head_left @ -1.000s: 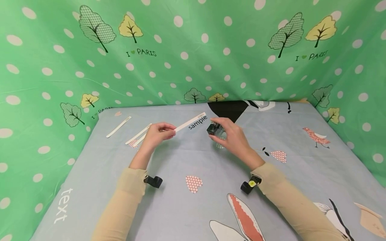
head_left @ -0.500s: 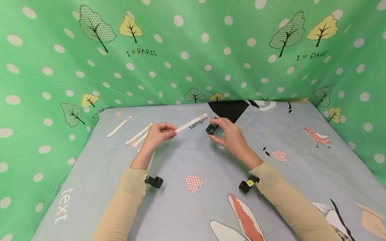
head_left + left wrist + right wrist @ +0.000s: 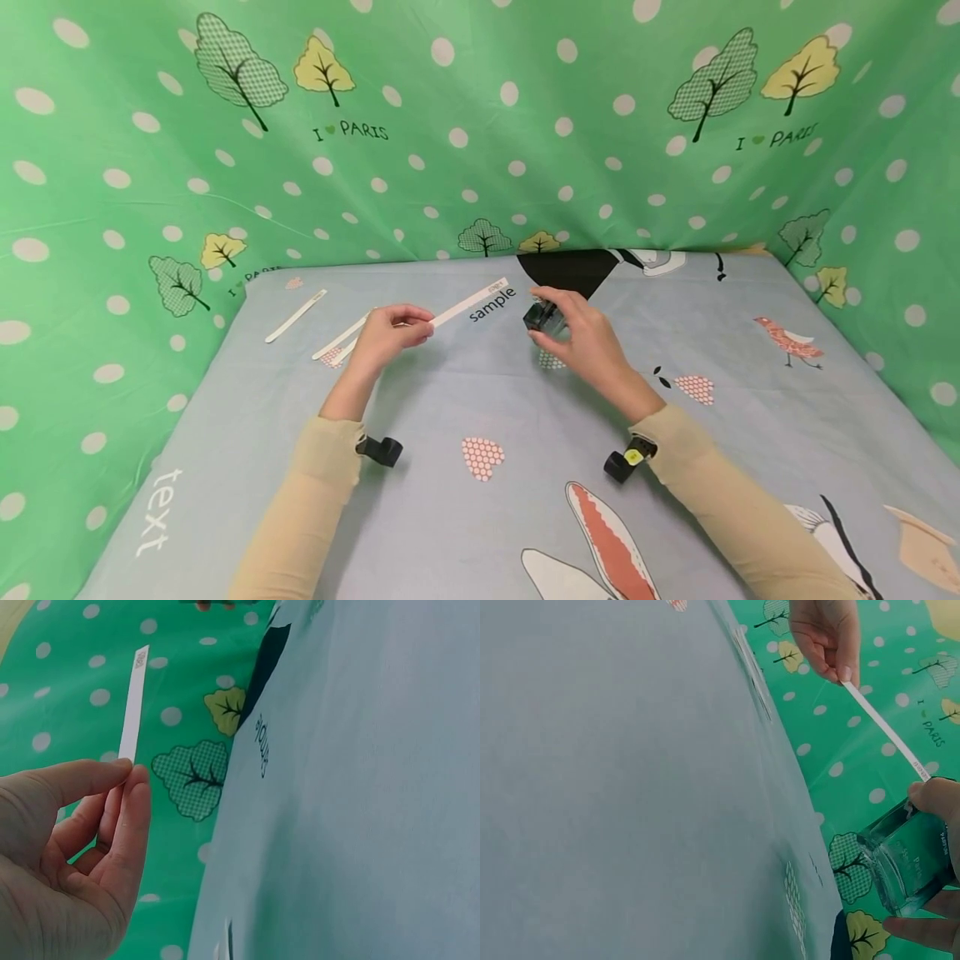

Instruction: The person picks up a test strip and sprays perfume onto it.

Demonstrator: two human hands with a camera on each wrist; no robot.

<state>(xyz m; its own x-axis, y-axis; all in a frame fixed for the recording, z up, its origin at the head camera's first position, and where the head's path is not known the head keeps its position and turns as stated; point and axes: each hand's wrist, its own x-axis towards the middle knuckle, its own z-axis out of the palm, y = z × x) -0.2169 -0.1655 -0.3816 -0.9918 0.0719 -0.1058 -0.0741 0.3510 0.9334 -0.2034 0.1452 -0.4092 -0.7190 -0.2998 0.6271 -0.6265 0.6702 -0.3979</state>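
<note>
My left hand (image 3: 390,335) pinches one end of a narrow white paper test strip (image 3: 471,302) between thumb and fingers. Small print marks the strip's far end, which slants up to the right above the table. In my right hand (image 3: 588,346) is a square, clear glass perfume bottle (image 3: 909,859), tilted, gripped between thumb and fingers off the cloth. Lettering shows on its glass in the right wrist view; its dark end (image 3: 537,317) faces left in the head view. A small gap separates strip and bottle there. The palm side of the right hand is hidden.
More white strips lie at the table's left: one apart (image 3: 296,317), others (image 3: 341,337) partly behind the left hand. A grey-blue printed cloth (image 3: 435,400) covers the table. Green dotted fabric (image 3: 420,100) hangs behind and at both sides.
The strip and left hand shift slightly right, then back left. My right hand with the bottle moves a little left, then right, so the gap between them is wider now.
</note>
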